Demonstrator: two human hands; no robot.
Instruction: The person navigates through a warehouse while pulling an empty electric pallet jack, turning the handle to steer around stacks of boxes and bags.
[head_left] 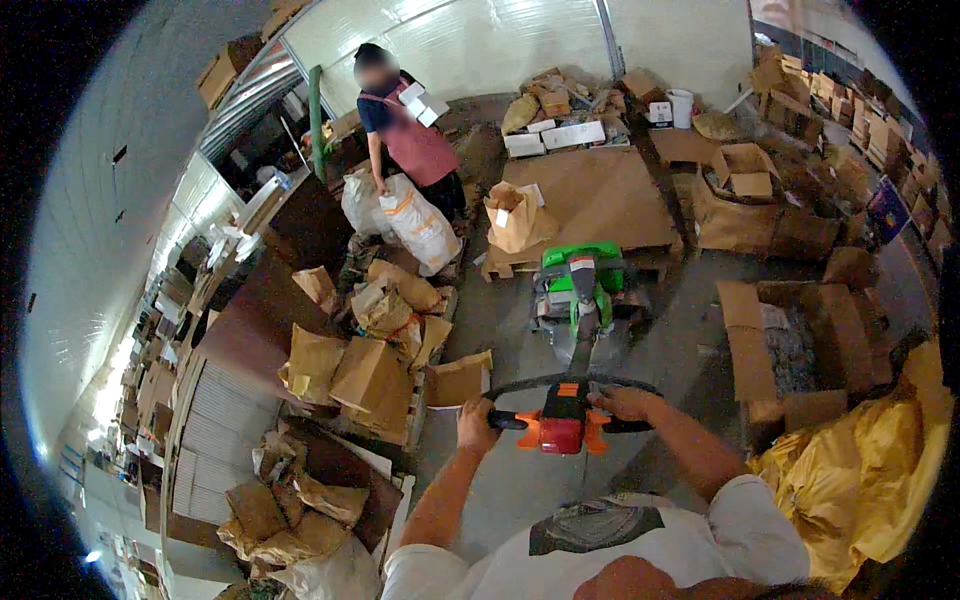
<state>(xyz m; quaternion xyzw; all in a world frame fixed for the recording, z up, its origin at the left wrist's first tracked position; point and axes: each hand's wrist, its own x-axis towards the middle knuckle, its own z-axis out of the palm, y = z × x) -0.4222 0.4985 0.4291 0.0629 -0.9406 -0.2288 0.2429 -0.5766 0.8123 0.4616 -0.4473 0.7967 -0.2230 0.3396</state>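
In front of me stands a green electric pallet truck (580,282), its tiller head (562,412) black and red with orange levers. My left hand (477,427) is closed round the black grip at the left of this head. At its other side, my right hand (622,402) is wrapped over the right part of the handle, fingers partly hidden. Beyond the truck lies a wooden pallet (590,195) with a flat brown top. An open brown paper sack (518,222) stands on its near left corner.
A co-worker in a red apron (420,150) stands at the far left, one hand on a white woven sack (420,225). Cardboard boxes (368,375) and paper sacks crowd the left. At right are an open carton (800,340) and yellow sheeting (860,480).
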